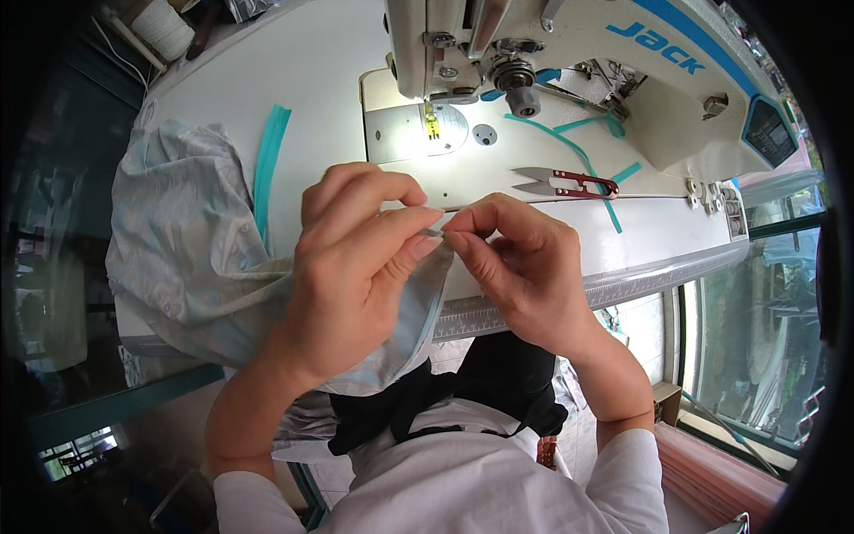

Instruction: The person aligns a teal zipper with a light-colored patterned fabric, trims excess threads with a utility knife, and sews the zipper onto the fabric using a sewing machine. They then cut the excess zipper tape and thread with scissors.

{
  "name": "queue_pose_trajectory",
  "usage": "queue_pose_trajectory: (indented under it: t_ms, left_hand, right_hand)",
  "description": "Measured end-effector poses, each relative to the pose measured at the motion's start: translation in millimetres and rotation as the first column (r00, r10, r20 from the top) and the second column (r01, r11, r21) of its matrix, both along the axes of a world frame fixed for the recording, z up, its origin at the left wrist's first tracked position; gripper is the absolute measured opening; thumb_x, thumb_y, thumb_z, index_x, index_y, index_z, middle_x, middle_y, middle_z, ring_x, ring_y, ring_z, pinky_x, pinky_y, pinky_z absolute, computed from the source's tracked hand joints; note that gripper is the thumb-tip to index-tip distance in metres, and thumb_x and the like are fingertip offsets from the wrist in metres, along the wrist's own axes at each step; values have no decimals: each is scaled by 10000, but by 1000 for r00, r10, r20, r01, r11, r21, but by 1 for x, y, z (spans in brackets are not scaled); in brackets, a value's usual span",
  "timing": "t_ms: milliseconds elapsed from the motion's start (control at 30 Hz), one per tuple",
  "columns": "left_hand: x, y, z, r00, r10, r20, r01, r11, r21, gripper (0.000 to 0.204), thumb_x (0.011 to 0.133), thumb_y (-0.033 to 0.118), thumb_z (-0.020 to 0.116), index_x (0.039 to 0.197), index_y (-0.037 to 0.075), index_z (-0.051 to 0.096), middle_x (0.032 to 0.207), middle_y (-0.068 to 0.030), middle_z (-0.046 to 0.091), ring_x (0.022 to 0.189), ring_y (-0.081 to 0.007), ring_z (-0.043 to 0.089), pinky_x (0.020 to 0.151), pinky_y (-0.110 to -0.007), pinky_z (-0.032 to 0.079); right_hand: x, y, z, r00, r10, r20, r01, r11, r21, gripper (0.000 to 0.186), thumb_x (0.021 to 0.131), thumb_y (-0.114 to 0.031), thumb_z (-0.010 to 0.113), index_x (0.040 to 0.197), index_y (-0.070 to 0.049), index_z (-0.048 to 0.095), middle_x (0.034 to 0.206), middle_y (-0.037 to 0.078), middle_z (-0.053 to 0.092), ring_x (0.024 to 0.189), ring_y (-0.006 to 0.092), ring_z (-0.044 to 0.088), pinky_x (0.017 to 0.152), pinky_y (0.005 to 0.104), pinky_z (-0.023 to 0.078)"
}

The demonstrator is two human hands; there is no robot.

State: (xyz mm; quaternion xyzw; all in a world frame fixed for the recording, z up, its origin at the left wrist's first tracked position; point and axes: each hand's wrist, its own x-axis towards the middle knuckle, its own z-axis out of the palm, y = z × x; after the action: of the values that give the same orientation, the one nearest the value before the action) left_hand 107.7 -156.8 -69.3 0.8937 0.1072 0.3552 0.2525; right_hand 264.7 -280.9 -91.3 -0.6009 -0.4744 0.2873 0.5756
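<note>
Pale grey-blue patterned fabric point(191, 231) lies over the left of the sewing table and hangs past its front edge toward my lap. My left hand point(360, 245) pinches a corner of this fabric between thumb and forefinger, its other fingers curled. Right against it, my right hand point(516, 258) pinches the same corner with thumb and index finger. The fingertips almost meet, and whatever small piece sits between them is mostly hidden. Beyond my hands, the lit needle plate and presser foot point(432, 125) of the sewing machine point(654, 62) hold no fabric.
Red-handled thread snips point(567, 182) lie right of the needle plate, points to the left. Narrow teal strips point(578, 147) curl around them. A wider teal strip point(269, 160) rests beside the fabric. A printed ruler strip point(632, 283) runs along the table's front edge. A thread cone point(163, 31) stands far left.
</note>
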Motion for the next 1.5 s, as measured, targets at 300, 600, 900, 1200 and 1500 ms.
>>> queue_pose_trajectory:
  t_ms: [300,600,900,1200,1500]
  left_hand:
    - [12,19,1,978,-96,-186,-1,886,-463,54,903,-13,686,944,-48,689,839,-82,687,763,-134,607,704,-273,491]
    - [50,54,-9,904,64,-423,-205,932,-298,103,868,41,718,895,-57,701,800,-117,722,765,-141,662,740,-309,530]
    - [64,70,-12,881,45,-472,-203,935,-290,109,844,85,728,858,-22,719,790,-139,729,767,-221,699,770,-353,554]
    - [51,48,-20,972,126,-198,-110,990,89,155,794,16,735,873,48,606,948,-99,644,932,-310,629,830,-431,490]
    - [28,21,-18,941,18,-338,88,951,296,358,837,-50,645,1192,-94,627,1223,-167,589,1173,-344,567,1028,-455,446]
  right_hand:
    - [13,16,13,999,-3,50,11,987,-162,118,921,-53,701,967,54,713,823,123,726,667,142,639,638,292,521]
    - [40,59,14,837,45,545,117,959,-258,140,884,-122,656,854,6,703,737,173,696,728,332,692,642,444,526]
    - [47,30,1,367,23,930,-306,947,97,328,734,-110,672,1047,-13,684,1134,76,666,959,229,621,735,335,568]
    - [50,24,-2,460,33,887,-317,940,129,367,655,-82,695,1009,12,680,1086,58,679,895,238,616,739,332,559]
    - [51,22,-6,473,9,881,-299,942,151,362,626,-87,710,980,-16,676,985,35,671,852,231,603,701,334,546]
